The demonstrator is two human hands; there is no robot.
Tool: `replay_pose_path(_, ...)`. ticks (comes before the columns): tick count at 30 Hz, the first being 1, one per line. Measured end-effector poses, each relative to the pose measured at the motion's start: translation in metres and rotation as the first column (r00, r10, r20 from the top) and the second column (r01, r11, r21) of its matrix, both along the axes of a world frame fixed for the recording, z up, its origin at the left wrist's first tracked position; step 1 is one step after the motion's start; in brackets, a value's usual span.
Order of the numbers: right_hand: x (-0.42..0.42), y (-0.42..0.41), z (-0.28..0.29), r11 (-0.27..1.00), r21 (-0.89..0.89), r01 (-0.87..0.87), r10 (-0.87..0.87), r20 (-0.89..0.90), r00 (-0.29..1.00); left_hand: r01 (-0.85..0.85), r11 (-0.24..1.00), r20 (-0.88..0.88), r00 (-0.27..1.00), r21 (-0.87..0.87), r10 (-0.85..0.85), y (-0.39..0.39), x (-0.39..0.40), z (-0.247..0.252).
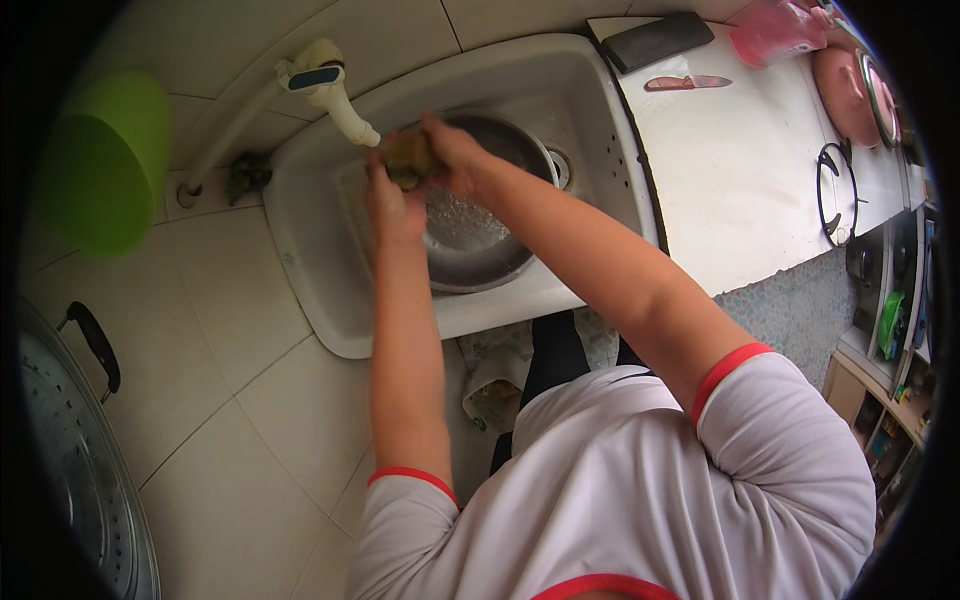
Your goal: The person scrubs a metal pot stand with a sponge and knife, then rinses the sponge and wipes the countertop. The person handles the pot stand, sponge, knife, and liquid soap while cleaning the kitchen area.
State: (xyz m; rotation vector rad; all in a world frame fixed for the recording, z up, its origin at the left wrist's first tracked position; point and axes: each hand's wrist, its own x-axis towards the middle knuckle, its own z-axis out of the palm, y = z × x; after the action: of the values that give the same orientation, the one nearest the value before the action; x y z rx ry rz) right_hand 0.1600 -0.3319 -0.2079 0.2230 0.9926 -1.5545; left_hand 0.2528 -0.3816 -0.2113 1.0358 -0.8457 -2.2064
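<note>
Both my hands hold a blurred brownish-yellow lump, perhaps a root vegetable, just below and beside the spout of a white plastic tap. My left hand grips it from the near left side. On its right side, the fingers of my right hand are closed around it. Beneath the hands a round metal basin rests inside a white ceramic sink. Splashing water churns in the basin. Motion blur hides the lump's exact shape.
Right of the sink, a white counter carries a small knife, a dark rectangular block, a pink pump bottle, a pink pot and a black burner ring. Leftward are a green container and a metal steamer.
</note>
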Motion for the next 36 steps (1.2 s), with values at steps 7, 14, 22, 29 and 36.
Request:
replay_pose_path(7,0.050,0.008,0.010,0.996,-0.083,0.041,-0.047,-0.062,0.997,0.116,0.934,0.421,0.906,-0.337,0.040,-0.014,-0.010,-0.015)
replay_pose_path(14,0.016,-0.016,-0.029,0.995,0.083,0.049,0.025,-0.717,0.696,-0.029,0.984,-0.074,0.997,-0.178,0.016,0.044,-0.019,0.026)
replay_pose_path(22,-0.037,0.022,-0.026,0.962,0.239,0.131,-0.040,-0.351,0.936,-0.174,0.934,-0.077,0.975,0.313,0.207,-0.006,-0.036,0.012)
replay_pose_path(29,-0.038,0.051,-0.027,0.979,0.121,0.164,-0.120,-0.310,0.943,0.095,0.956,-0.357,0.934,0.276,0.011,-0.012,-0.024,-0.006)
replay_pose_path(36,-0.056,0.021,0.056,0.977,-0.202,0.070,-0.181,-0.610,0.772,0.275,0.906,-0.653,0.758,0.323,0.002,-0.006,-0.003,-0.014)
